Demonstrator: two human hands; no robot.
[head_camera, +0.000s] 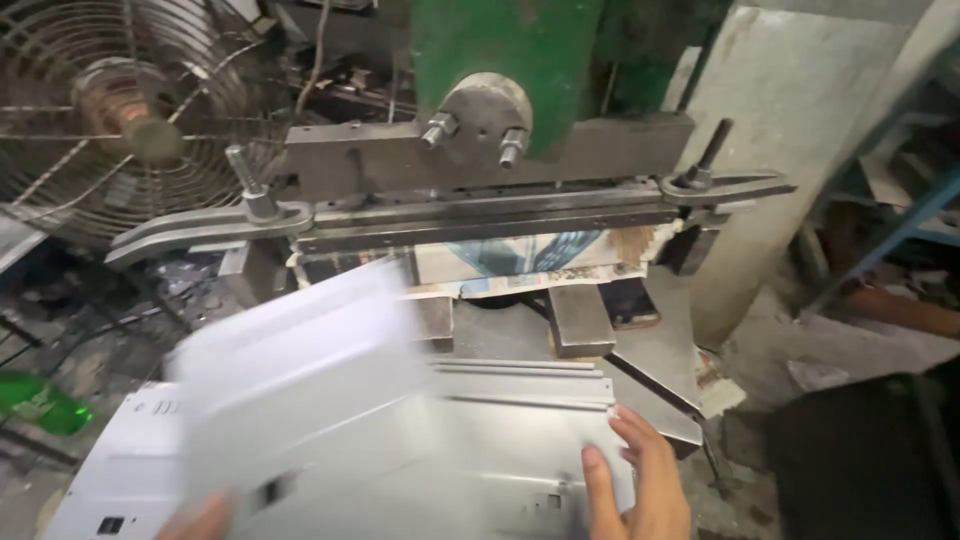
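Right hand (640, 480): fingers spread flat on metal sheet stack (500, 440) below press (500, 170). Left hand (200, 518): bottom edge, gripping blurred white metal sheet (300, 370), tilted above stack. Wire fan (130, 110) top left; green bottle (40, 400) at left.

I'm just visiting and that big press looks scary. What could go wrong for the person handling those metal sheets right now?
1. The right hand rests on the edge of the flat metal sheet close under the press bar; fingers could be cut or caught.
2. The left hand holds a blurred sheet that appears to be in motion; it might slip or strike the stack.
3. The wire-caged fan stands near; a lifted sheet could hit it.
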